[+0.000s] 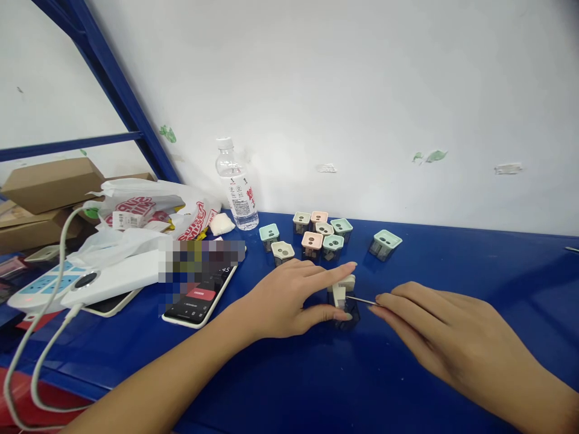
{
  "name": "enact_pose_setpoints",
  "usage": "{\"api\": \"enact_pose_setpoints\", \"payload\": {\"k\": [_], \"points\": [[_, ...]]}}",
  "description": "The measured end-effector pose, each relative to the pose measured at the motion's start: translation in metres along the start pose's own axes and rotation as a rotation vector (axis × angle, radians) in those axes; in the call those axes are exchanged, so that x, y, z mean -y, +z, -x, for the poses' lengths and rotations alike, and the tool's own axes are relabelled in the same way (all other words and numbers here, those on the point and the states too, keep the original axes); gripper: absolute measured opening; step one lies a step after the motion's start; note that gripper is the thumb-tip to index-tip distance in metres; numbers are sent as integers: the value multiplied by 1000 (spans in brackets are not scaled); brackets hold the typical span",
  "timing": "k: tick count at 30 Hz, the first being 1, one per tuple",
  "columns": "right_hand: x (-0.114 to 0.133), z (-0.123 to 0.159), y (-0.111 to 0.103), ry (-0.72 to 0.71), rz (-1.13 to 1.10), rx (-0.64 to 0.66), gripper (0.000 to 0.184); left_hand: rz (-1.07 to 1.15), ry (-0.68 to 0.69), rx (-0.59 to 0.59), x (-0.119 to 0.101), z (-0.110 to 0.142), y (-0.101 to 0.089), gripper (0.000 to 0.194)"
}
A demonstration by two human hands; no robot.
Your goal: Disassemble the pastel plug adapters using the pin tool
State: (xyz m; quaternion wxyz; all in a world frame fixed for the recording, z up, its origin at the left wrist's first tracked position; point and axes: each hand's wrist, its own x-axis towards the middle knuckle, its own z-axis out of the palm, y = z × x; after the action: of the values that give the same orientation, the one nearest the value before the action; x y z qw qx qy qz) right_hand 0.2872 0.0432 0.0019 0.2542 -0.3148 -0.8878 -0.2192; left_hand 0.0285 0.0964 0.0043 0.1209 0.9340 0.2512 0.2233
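Observation:
My left hand (280, 298) grips a small dark see-through box (344, 314) between thumb and fingers, with a white plastic part (340, 294) at its top. My right hand (434, 325) pinches a thin metal pin (362, 299), whose tip reaches that white part. Beyond my hands, a cluster of small clear boxes (319, 236) with mint, pink and cream two-holed lids stands on the blue table (474, 271). A lone mint-lidded box (385, 244) sits to the right of them.
A water bottle (236, 187) stands by the white wall (316, 90). To the left lie a phone (199, 301), a power strip (45, 283), a white power bank with cables (113, 277), plastic bags (145, 205) and cardboard boxes (45, 187).

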Motion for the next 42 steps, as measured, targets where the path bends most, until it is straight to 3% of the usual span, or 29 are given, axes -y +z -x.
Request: {"api": "enact_pose_setpoints", "payload": {"k": [17, 29, 35, 42], "points": [[-1, 4, 6, 67, 24, 48, 26, 14, -6, 22, -1, 0, 1, 61], [-2, 0, 7, 43, 22, 37, 38, -9, -4, 2, 0, 1, -1, 59], [-1, -4, 0, 13, -47, 120, 42, -21, -3, -17, 0, 1, -2, 59], [-2, -5, -1, -31, -24, 63, 39, 10, -42, 25, -2, 0, -1, 56]]}}
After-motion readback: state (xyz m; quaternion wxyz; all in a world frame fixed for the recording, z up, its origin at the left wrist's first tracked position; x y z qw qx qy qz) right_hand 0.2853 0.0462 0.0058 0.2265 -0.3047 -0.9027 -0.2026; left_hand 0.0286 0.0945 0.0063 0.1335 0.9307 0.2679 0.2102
